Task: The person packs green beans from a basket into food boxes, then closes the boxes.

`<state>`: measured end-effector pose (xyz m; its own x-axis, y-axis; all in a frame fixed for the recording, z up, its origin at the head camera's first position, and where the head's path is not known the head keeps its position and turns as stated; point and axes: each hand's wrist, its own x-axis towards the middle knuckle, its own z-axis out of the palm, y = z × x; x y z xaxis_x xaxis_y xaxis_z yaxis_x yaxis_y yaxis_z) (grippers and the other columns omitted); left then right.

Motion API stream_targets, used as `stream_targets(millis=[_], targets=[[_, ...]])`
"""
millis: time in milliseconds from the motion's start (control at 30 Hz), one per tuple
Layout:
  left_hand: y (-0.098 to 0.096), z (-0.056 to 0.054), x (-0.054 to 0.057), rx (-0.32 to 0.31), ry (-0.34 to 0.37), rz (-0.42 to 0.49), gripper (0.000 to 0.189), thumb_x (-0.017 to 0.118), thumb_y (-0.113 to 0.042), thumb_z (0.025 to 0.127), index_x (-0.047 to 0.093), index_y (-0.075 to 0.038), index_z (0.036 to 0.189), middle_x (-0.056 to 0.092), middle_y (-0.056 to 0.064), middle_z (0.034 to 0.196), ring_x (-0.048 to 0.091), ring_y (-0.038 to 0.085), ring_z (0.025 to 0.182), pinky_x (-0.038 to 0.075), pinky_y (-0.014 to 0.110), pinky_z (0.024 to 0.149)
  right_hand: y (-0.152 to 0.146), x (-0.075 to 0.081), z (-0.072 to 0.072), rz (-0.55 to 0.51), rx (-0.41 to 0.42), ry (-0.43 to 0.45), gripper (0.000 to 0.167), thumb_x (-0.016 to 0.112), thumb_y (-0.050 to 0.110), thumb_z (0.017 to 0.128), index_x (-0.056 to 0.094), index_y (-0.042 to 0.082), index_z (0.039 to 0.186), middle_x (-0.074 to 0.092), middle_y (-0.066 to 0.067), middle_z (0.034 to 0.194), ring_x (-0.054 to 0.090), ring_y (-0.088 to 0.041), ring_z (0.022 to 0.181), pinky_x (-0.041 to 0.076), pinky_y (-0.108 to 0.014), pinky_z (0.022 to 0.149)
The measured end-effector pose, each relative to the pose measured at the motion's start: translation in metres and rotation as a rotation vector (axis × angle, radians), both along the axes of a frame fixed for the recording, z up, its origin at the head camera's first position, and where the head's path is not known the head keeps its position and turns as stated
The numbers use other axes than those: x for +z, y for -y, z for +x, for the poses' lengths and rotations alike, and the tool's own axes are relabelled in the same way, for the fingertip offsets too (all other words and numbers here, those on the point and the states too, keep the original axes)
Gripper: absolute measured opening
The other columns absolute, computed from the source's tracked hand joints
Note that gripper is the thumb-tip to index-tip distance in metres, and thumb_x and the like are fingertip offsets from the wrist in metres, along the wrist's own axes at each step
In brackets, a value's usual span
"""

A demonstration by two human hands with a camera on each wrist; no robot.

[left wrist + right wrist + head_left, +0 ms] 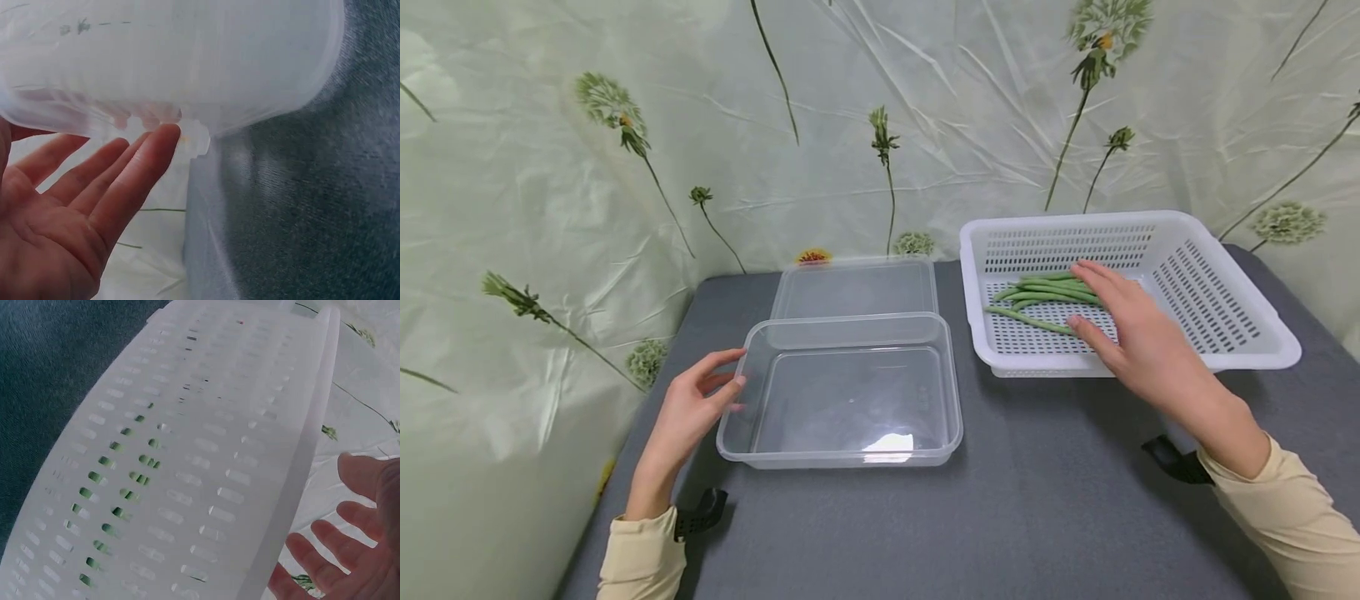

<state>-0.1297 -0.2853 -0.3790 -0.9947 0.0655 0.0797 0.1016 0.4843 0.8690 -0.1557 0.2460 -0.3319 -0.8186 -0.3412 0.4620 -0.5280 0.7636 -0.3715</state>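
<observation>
A clear plastic container [850, 400] lies on the table in front of me. At its left side is my left hand [692, 408], fingers extended and fingertips right at the rim; the left wrist view shows this hand [94, 194] with its fingers against the container's wall [187, 56]. To the right is a white perforated basket [1217, 333] with several green beans [1045, 292] in a loose bunch on its bottom. My right hand [1142, 333] reaches over its front rim, fingers spread above the beans. Green shows through the slots of the basket [206, 444] in the right wrist view.
A clear, flat lid [857, 287] lies behind the container. The grey tabletop [925, 533] runs along the front. Behind and to the left hangs a pale curtain [700, 125] with a dandelion print.
</observation>
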Motion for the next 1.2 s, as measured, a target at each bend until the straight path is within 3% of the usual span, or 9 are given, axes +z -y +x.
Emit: stream_targets(millis=[100,233,333,467,600,700,900,1200], targets=[[0.001,-0.001,-0.001,-0.002,0.014,0.059,0.043,0.062,-0.013,0.099,0.052,-0.005,0.140,0.047,0.013,0.143,0.059,0.028,0.117,0.059,0.034,0.073,-0.005,0.004,-0.006,-0.035,0.052,0.021,0.063,0.073,0.003,0.088,0.045,0.002,0.145,0.045,-0.023,0.144,0.041,-0.042,0.131,0.034,-0.057,0.105],[0.002,-0.001,-0.003,-0.020,0.013,0.107,0.045,0.062,-0.015,0.099,0.051,-0.002,0.140,0.048,0.017,0.142,0.061,0.020,0.114,0.059,0.036,0.073,-0.015,0.009,-0.016,-0.050,0.120,0.039,0.057,0.073,-0.002,0.086,0.051,0.001,0.139,0.054,-0.017,0.136,0.050,-0.032,0.121,0.043,-0.027,0.097],[0.002,-0.001,-0.006,-0.017,-0.003,0.133,0.045,0.063,-0.016,0.099,0.052,-0.001,0.140,0.049,0.019,0.140,0.062,0.016,0.111,0.059,0.035,0.072,-0.022,0.014,-0.023,-0.035,0.133,0.087,0.052,0.073,0.000,0.087,0.055,0.004,0.136,0.059,-0.011,0.130,0.056,-0.021,0.111,0.040,-0.011,0.084],[0.002,-0.002,-0.010,-0.012,-0.015,0.196,0.044,0.063,-0.013,0.098,0.052,0.001,0.139,0.052,0.017,0.138,0.063,0.014,0.109,0.059,0.034,0.071,-0.029,0.023,-0.032,0.005,0.114,0.205,0.045,0.072,0.007,0.091,0.058,0.008,0.134,0.061,-0.006,0.128,0.059,-0.019,0.107,0.045,-0.014,0.082],[0.003,-0.004,-0.013,-0.020,-0.021,0.279,0.042,0.061,-0.007,0.098,0.051,0.004,0.137,0.055,0.013,0.136,0.065,0.013,0.108,0.060,0.034,0.070,-0.031,0.031,-0.046,0.062,0.153,0.290,0.042,0.071,0.008,0.092,0.059,0.007,0.132,0.062,-0.008,0.126,0.061,-0.026,0.107,0.052,-0.034,0.085],[0.004,-0.004,-0.015,-0.021,-0.027,0.309,0.041,0.061,-0.006,0.098,0.052,0.005,0.137,0.057,0.011,0.136,0.066,0.014,0.107,0.060,0.034,0.069,-0.030,0.036,-0.058,0.109,0.200,0.349,0.040,0.071,0.008,0.091,0.061,0.008,0.130,0.064,-0.007,0.122,0.061,-0.026,0.106,0.052,-0.041,0.084],[0.003,-0.005,-0.016,-0.016,-0.025,0.317,0.041,0.061,-0.007,0.098,0.052,0.005,0.137,0.057,0.011,0.136,0.066,0.015,0.107,0.060,0.035,0.068,-0.024,0.040,-0.084,0.157,0.295,0.514,0.039,0.071,0.011,0.092,0.061,0.008,0.129,0.064,-0.008,0.124,0.061,-0.024,0.109,0.053,-0.038,0.088],[0.004,-0.004,-0.016,-0.005,-0.022,0.283,0.042,0.061,-0.010,0.099,0.053,0.003,0.137,0.057,0.011,0.136,0.066,0.015,0.108,0.060,0.035,0.068,-0.016,0.021,-0.123,0.227,0.425,0.691,0.041,0.074,0.014,0.090,0.061,0.003,0.127,0.064,-0.009,0.119,0.063,-0.021,0.104,0.052,-0.036,0.086]])
